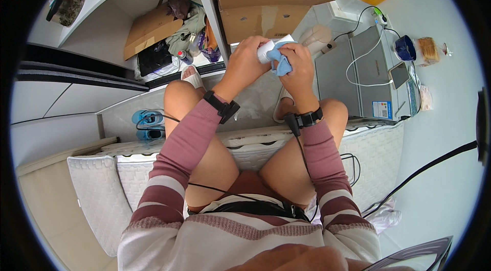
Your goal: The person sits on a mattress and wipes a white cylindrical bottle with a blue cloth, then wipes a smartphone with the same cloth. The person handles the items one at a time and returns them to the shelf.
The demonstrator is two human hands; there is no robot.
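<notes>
My left hand [248, 59] grips a white cylindrical object [264, 53] above the floor, out in front of my knees. A folded light-blue cloth [282, 64] is pinched in my right hand [300, 62] and pressed against the white object. A second white part [285, 39] shows just behind the cloth; whether it belongs to the same object I cannot tell. Fingers and cloth hide much of the white object. Black straps with small devices circle both wrists, and a black cable [303, 152] hangs from the right one.
An open cardboard box [264, 20] holding plastic bags stands ahead. Left of it, a cabinet contains clothes [188, 29] and a cardboard flap. A grey refrigerator [349, 71] with a phone [399, 75] on it stands right. Blue shoes [149, 117] lie left on the floor. I sit on a mattress [370, 156].
</notes>
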